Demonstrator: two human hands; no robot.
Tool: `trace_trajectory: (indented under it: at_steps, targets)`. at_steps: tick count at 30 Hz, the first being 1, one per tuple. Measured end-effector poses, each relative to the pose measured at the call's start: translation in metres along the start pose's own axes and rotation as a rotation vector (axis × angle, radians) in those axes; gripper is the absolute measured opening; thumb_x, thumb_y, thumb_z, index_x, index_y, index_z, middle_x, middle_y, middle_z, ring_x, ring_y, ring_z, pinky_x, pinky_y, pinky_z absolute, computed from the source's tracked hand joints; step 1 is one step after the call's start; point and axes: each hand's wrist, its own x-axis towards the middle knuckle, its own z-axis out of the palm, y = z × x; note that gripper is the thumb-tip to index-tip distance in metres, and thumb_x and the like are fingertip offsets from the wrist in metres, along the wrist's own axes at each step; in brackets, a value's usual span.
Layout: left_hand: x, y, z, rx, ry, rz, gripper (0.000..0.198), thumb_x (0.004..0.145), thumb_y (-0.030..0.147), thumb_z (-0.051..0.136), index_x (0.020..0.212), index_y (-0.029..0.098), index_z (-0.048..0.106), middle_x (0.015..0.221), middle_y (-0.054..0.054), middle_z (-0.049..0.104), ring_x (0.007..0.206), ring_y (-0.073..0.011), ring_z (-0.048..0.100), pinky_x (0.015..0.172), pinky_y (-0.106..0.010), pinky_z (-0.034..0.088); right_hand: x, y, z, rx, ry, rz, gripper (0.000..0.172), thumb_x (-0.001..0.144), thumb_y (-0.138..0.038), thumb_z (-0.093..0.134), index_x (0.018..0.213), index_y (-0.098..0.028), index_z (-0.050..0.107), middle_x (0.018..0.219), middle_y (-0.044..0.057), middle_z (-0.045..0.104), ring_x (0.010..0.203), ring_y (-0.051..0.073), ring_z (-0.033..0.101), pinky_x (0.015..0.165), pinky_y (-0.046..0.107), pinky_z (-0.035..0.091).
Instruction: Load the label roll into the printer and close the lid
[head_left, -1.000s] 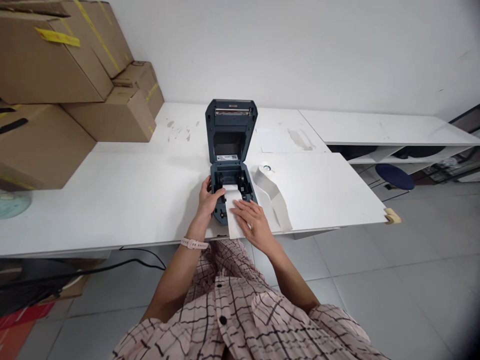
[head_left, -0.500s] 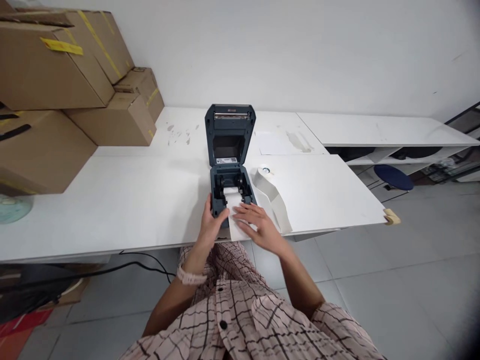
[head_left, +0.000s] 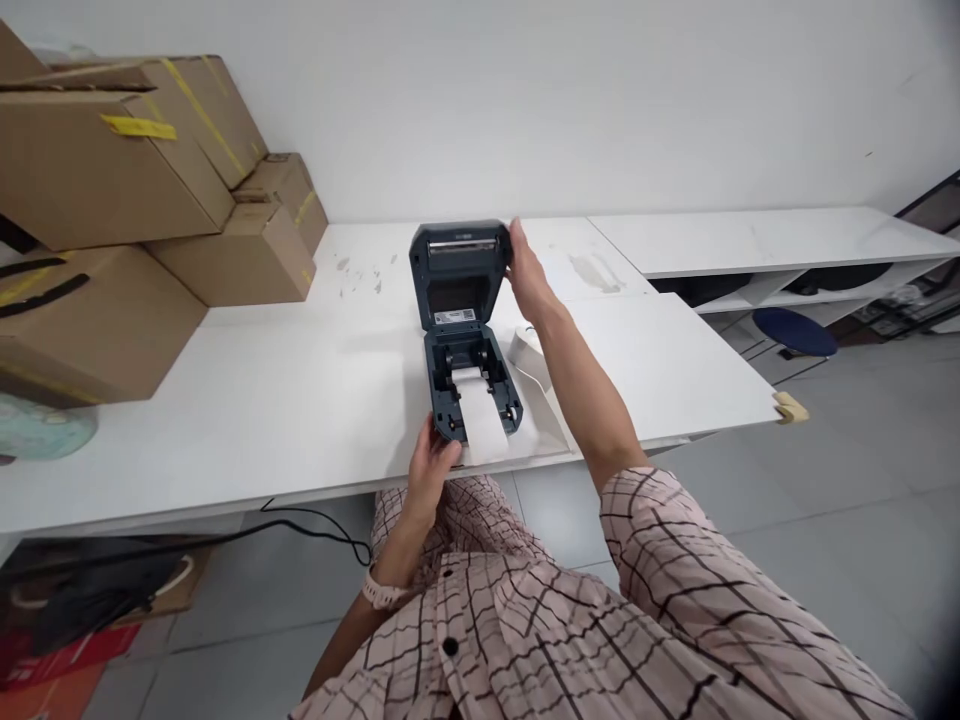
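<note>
A dark blue-grey label printer [head_left: 438, 395] stands near the table's front edge with its lid [head_left: 459, 270] raised. From the holder inside, a white paper strip [head_left: 482, 415] runs out over the printer's front. My left hand [head_left: 429, 470] grips the front left corner of the printer base, thumb on top and fingers along the side. At the upper right edge of the lid, my right hand [head_left: 527, 270] is closed round the rim; some of its fingers are hidden behind the lid. A loose curled strip of pale paper [head_left: 531, 352] lies right of the printer, partly behind my right forearm.
Cardboard boxes [head_left: 112, 160] are stacked on the left of the white table [head_left: 330, 400]. A translucent greenish object [head_left: 45, 428] sits below them. At the right are a blue stool [head_left: 795, 331] and a tape roll [head_left: 790, 407] on the table corner. A black cable [head_left: 300, 522] hangs below.
My right hand has left the paper strip and gone up to the lid's right edge. The lid tilts slightly forward now. My left hand has slid down to the base's front corner.
</note>
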Motion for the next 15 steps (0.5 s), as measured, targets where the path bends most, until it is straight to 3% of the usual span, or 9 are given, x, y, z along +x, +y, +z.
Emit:
trace_trajectory:
  at_steps: [5, 8, 11, 15]
  targets:
    - [0.013, 0.003, -0.010, -0.015, 0.121, 0.075, 0.075, 0.094, 0.067, 0.049, 0.159, 0.032, 0.037, 0.170, -0.006, 0.031, 0.157, -0.0295, 0.029, 0.124, -0.043, 0.035, -0.121, -0.002, -0.009, -0.178, 0.004, -0.047, 0.067, 0.100, -0.076, 0.024, 0.144, -0.037, 0.057, 0.150, -0.003, 0.058, 0.146, 0.026, 0.048, 0.123, 0.052, 0.038]
    - [0.030, 0.016, -0.006, -0.008, 0.148, 0.142, 0.079, 0.093, 0.072, 0.047, 0.160, 0.033, 0.033, 0.173, -0.005, 0.024, 0.158, -0.0290, 0.026, 0.125, -0.041, 0.034, -0.178, 0.012, -0.005, -0.309, -0.015, 0.020, 0.055, 0.101, -0.065, 0.043, 0.150, -0.041, 0.049, 0.160, -0.004, 0.048, 0.150, 0.026, 0.043, 0.124, 0.050, 0.039]
    - [0.044, 0.029, 0.005, -0.013, 0.141, 0.105, 0.086, 0.090, 0.070, 0.056, 0.162, 0.032, 0.028, 0.173, -0.004, 0.022, 0.158, -0.0293, 0.026, 0.123, -0.037, 0.037, -0.206, 0.033, 0.004, -0.225, 0.059, 0.164, 0.070, 0.094, -0.058, 0.061, 0.157, -0.037, 0.039, 0.164, 0.001, 0.043, 0.150, 0.028, 0.043, 0.122, 0.053, 0.040]
    - [0.050, 0.031, 0.016, -0.039, 0.073, 0.029, 0.092, 0.084, 0.057, 0.074, 0.161, 0.030, 0.030, 0.165, -0.008, 0.041, 0.149, -0.0309, 0.043, 0.116, -0.037, 0.046, -0.215, 0.049, 0.009, -0.002, 0.092, 0.367, 0.071, 0.093, -0.052, 0.062, 0.157, -0.029, 0.041, 0.159, 0.007, 0.050, 0.143, 0.029, 0.052, 0.116, 0.051, 0.049]
